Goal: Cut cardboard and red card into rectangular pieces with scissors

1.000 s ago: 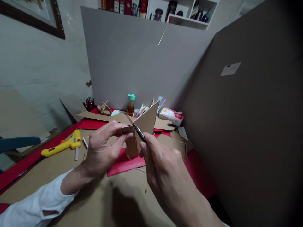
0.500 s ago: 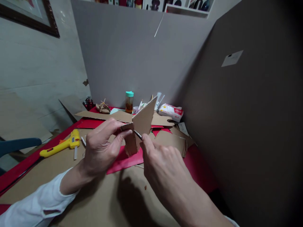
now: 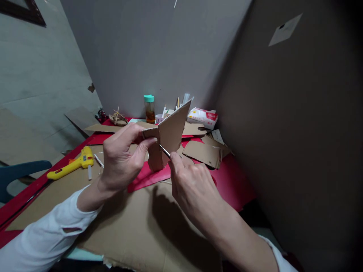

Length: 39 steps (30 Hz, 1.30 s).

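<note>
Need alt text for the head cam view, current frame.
A person's left hand pinches a cut cardboard piece upright while the right hand holds a thin metal blade against it. Below them, on a red-covered table, a yellow glue gun lies to the left and cardboard scraps lie behind.

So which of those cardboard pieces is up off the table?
The pointed piece pinched in the left hand, a blade in the right hand touching it; the folded piece and big sheet lie flat.
</note>
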Tool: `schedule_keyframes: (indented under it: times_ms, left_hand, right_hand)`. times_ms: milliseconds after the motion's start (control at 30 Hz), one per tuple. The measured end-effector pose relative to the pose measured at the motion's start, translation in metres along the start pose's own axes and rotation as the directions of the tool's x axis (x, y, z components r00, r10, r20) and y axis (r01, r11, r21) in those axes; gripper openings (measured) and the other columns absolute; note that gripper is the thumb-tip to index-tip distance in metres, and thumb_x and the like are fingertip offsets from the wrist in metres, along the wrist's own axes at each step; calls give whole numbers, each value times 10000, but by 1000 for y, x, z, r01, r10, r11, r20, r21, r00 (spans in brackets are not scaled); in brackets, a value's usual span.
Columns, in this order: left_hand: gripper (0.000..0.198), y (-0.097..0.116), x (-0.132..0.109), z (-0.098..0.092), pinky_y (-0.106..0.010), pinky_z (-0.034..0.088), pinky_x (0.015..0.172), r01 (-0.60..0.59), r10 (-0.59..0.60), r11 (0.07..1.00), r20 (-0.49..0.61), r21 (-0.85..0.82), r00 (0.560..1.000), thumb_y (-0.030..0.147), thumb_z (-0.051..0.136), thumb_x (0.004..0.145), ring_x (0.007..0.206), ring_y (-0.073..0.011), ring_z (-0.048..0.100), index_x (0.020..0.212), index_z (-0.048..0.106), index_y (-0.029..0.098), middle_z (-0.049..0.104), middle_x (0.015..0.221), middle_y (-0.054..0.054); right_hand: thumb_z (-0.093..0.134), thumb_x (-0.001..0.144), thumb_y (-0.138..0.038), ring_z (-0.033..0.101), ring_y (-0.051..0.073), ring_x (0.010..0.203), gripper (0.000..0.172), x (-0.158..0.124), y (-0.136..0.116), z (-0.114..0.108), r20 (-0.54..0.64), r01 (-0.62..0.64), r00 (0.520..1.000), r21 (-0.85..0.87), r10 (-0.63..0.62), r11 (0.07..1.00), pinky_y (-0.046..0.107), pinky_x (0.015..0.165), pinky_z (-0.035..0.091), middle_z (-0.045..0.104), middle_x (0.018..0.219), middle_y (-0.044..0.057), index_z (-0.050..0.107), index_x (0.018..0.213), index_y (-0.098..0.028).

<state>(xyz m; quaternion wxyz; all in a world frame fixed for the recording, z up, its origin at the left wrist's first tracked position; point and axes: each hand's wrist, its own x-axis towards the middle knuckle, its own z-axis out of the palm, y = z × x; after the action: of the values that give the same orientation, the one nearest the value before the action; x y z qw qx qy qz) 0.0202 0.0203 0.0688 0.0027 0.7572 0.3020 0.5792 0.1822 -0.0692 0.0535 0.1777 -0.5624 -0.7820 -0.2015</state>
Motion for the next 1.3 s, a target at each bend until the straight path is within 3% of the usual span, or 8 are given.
schedule_keyframes:
  times_ms: [133, 300, 467, 600, 800, 1033, 1133, 1300]
  left_hand:
    - [78, 6, 1, 5, -333, 417, 656, -1, 1, 1000, 48, -10, 999, 182, 646, 892, 697, -171, 549, 832, 638, 231, 609, 758, 12]
    - [107, 12, 3, 7, -345, 420, 660, 7, -5, 1000, 72, -22, 997, 180, 616, 906, 714, -190, 562, 821, 626, 244, 598, 754, 4]
    - [117, 8, 6, 9, -323, 415, 649, -55, 54, 998, 38, 21, 998, 166, 627, 894, 662, -165, 524, 821, 596, 253, 582, 753, 26]
    - [162, 7, 5, 15, -318, 396, 604, -82, 82, 996, -6, 47, 997, 144, 661, 851, 621, -159, 499, 781, 560, 248, 540, 706, 37]
    - [187, 7, 7, 17, -311, 400, 565, -143, 145, 987, -13, 66, 989, 145, 683, 820, 593, -157, 496, 747, 540, 240, 532, 677, 36]
    - [162, -1, 11, 14, -317, 402, 563, -120, 120, 991, 7, 55, 993, 160, 668, 835, 580, -156, 498, 756, 549, 236, 540, 667, 36]
    - [195, 3, 11, 16, -318, 382, 561, -116, 115, 992, 19, 47, 993, 139, 658, 833, 577, -152, 467, 736, 518, 235, 503, 650, 42]
    - [178, 5, 10, 17, -327, 399, 584, -90, 90, 996, 36, 15, 995, 148, 642, 852, 612, -164, 486, 761, 519, 239, 496, 682, 32]
  right_hand:
    - [339, 891, -40, 575, 216, 610, 384, -13, 1, 7, 50, -62, 997, 23, 61, 998, 356, 549, 265, 660, 744, 58, 503, 1235, -86]
    - [387, 869, -33, 627, 230, 706, 408, -18, -2, -2, 21, -73, 997, -24, 74, 997, 350, 578, 314, 683, 855, 94, 479, 1264, -79]
    - [449, 823, -4, 621, 209, 613, 254, -1, -7, -10, 113, -132, 985, -7, 132, 991, 330, 524, 311, 631, 682, 51, 557, 1014, -133]
    - [429, 847, -16, 664, 230, 718, 323, -8, -10, 0, 105, -184, 977, -4, 183, 983, 332, 584, 361, 658, 731, 63, 525, 1139, -112]
    - [430, 858, -32, 674, 233, 695, 319, -12, -5, -3, 262, -243, 939, 53, 221, 969, 342, 571, 328, 680, 765, 56, 528, 1146, -129]
    - [385, 879, -11, 688, 249, 778, 356, -2, -4, -1, 222, -234, 951, 59, 216, 970, 346, 585, 322, 696, 804, 97, 519, 1195, -108]
    - [384, 906, -34, 688, 256, 738, 372, -8, -4, 5, 280, -270, 930, 74, 240, 960, 354, 572, 306, 709, 815, 88, 484, 1257, -108]
    - [414, 909, -63, 667, 233, 664, 288, -8, 0, 2, 296, -248, 931, 86, 213, 965, 356, 539, 268, 709, 790, 58, 531, 1157, -149]
